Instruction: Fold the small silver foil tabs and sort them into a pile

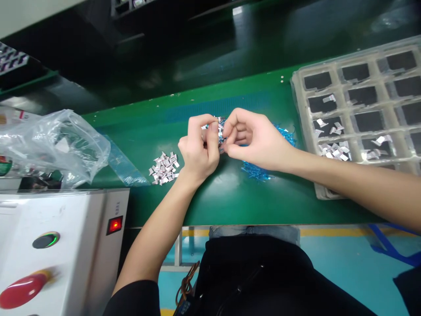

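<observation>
Green workbench; white machine, small lettering above red switch illegible. Left hand, right hand: fingers curled beside silvery parts; cannot tell whether either pinches any.

Soft glare brightens the flat green tabletop; the domed red plastic button looks blurred and edge-stretched.

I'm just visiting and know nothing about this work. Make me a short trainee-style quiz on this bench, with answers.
1. Multiple choice: What colour are the thin pieces heaped near the right hand? A) yellow B) blue C) black
2. True or false: The silvery pile lies nearer the left hand than the right hand.
3. Fill in: The tray at the right of the picture is divided into many ____.

Key: 1. B; 2. true; 3. compartments
</observation>
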Available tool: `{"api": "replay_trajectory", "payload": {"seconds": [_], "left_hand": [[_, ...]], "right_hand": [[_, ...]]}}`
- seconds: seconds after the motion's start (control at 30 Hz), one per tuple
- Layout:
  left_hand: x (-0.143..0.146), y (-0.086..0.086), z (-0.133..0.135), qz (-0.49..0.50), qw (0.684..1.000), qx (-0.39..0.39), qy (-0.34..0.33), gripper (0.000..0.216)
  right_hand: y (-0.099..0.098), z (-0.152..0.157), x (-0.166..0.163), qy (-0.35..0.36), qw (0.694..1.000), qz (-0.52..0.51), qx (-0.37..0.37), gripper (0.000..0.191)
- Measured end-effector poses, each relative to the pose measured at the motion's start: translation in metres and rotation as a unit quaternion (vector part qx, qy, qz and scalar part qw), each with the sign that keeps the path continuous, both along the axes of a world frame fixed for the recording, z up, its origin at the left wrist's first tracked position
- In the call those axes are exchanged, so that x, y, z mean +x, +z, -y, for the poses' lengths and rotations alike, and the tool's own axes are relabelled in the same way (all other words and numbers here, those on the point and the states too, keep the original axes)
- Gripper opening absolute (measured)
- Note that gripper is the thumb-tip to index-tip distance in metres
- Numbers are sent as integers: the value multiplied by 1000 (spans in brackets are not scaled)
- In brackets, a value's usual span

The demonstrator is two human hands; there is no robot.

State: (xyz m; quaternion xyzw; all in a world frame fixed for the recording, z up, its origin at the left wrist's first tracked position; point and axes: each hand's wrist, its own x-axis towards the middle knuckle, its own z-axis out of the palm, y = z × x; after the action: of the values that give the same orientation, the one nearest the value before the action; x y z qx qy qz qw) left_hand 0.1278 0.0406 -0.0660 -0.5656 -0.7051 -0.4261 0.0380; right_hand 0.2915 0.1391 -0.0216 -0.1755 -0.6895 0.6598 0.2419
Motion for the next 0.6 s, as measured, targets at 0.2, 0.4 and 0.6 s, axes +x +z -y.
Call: {"api": "replay_trajectory", "payload": {"seconds": [0.2,0.4,0.6], "left_hand": [[3,8,-1,14,1000,18,-1,39],[-7,-2,-6,55,992,86,-67,41],[-6,-1,-4,63,992,75,-76,46]], "right_hand": [[1,2,1,-16,998,4,56,35],[2,0,-1,-3,997,6,71,37],[1,0,-1,-5,997,10,70,38]]}}
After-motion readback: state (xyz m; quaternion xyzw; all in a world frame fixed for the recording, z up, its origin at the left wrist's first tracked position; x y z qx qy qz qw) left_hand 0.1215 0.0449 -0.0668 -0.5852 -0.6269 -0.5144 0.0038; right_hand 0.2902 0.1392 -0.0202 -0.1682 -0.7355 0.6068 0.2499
